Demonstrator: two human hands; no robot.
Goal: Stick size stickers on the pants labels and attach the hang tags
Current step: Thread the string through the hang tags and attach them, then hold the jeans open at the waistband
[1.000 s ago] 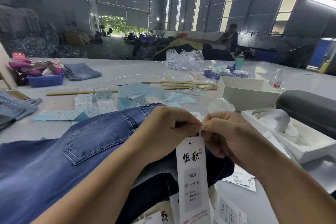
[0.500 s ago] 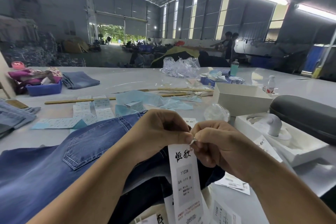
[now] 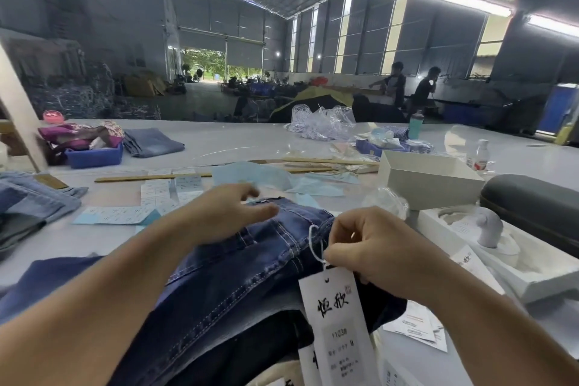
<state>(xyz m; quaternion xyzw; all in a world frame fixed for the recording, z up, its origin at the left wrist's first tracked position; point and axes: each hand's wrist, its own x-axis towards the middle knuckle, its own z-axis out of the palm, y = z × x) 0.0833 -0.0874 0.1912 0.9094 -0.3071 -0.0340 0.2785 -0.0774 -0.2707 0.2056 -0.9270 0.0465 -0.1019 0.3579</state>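
Observation:
Dark blue jeans (image 3: 238, 279) lie across the table in front of me, waistband toward the far side. A white hang tag (image 3: 336, 320) with black characters hangs at the waistband's right end from a thin white string loop (image 3: 313, 244). My right hand (image 3: 372, 247) pinches the string just above the tag's hole. My left hand (image 3: 225, 213) hovers with fingers spread over the waistband, blurred with motion. Sheets of small size stickers (image 3: 170, 194) lie on the table beyond the jeans.
A white open box (image 3: 429, 180), a white foam tray with a grey tool (image 3: 488, 229) and a dark case (image 3: 532, 197) stand at the right. More hang tags (image 3: 416, 326) lie near my right forearm. Folded jeans (image 3: 28, 200) sit at the left, wooden sticks (image 3: 150, 177) and blue paper beyond.
My left hand has let go of the tag and swung left and forward over the waistband, fingers spreading. My right hand keeps the string, and the tag now hangs lower at the right.

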